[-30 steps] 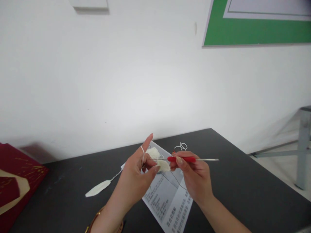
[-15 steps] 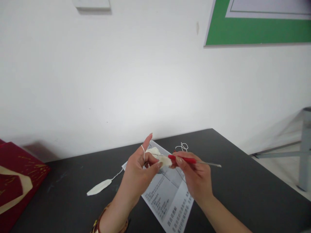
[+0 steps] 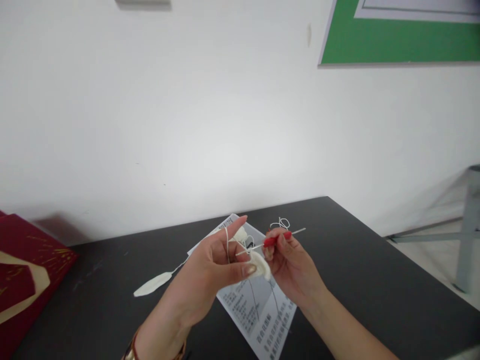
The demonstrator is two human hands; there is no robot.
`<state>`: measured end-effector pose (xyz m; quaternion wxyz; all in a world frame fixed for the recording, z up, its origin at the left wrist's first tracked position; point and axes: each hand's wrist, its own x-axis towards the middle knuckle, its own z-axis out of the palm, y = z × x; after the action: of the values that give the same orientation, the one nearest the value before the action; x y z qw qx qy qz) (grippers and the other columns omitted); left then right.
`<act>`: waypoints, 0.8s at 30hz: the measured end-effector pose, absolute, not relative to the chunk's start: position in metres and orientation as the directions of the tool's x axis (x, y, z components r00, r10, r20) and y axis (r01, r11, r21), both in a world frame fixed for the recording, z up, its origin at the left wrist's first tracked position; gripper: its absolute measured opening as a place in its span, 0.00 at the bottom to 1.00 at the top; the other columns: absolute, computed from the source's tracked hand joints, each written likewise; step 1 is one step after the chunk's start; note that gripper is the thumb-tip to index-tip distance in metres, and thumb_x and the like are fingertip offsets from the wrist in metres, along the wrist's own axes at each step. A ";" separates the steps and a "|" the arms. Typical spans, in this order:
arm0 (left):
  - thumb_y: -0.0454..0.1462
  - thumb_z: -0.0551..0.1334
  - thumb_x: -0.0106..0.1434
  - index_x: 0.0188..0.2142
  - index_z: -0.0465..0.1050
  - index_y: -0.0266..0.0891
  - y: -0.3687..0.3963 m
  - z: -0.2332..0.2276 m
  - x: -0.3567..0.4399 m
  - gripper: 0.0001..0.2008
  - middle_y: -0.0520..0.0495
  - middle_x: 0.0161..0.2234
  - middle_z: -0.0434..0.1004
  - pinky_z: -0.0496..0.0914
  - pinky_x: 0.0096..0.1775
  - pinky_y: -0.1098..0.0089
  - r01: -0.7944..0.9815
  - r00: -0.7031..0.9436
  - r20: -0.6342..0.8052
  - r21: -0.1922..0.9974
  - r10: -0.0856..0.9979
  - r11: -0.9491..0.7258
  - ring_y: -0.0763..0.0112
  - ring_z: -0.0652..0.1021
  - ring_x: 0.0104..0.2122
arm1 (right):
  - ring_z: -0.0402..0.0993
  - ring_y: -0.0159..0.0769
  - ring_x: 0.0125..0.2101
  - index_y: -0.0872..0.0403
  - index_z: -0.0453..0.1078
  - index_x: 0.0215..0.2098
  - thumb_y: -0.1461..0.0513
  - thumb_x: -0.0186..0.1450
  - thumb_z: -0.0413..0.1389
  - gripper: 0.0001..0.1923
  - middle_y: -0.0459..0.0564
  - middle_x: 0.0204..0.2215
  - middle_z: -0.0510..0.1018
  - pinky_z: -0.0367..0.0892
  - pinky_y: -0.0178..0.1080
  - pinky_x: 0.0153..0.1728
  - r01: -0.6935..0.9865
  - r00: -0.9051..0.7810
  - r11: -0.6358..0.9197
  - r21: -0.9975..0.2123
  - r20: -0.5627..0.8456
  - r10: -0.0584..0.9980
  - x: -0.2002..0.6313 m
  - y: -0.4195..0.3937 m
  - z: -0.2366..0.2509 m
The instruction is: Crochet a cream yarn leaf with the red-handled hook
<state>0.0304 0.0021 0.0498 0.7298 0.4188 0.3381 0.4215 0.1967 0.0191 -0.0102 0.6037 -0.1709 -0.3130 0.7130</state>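
Note:
My left hand pinches a small cream crochet piece between thumb and fingers. White yarn loops over its raised index finger. In my right hand is a crochet hook with a red grip and metal ends. The hook's shaft points left to the yarn just above the crochet piece. Below both hands lies a printed sheet, with more white yarn on its upper part, partly hidden. A finished-looking white leaf-shaped piece rests left of my left hand, trailing a strand.
The dark table meets a white wall. A red bag with a cream ribbon stands at the left. A loose yarn end curls behind my right hand. Grey metal legs stand beyond the table's right edge.
The hook has tilted, its right end now higher and its left shaft exposed at the yarn. The crochet piece has turned and sits lower. My left index finger has leaned right.

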 end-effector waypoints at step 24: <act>0.28 0.67 0.53 0.62 0.59 0.42 0.001 0.037 0.022 0.37 0.53 0.28 0.72 0.59 0.29 0.72 -0.098 0.686 -0.191 0.932 0.702 0.350 0.75 0.68 0.26 | 0.67 0.32 0.18 0.52 0.74 0.24 0.56 0.58 0.63 0.10 0.45 0.19 0.71 0.65 0.36 0.20 -0.544 -0.231 0.146 -0.826 0.315 0.921 0.231 0.014 0.015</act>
<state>0.0219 0.0006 0.0372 0.7657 0.5069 0.2977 0.2611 0.2311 0.0144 0.0152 0.5878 -0.1974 -0.4770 0.6229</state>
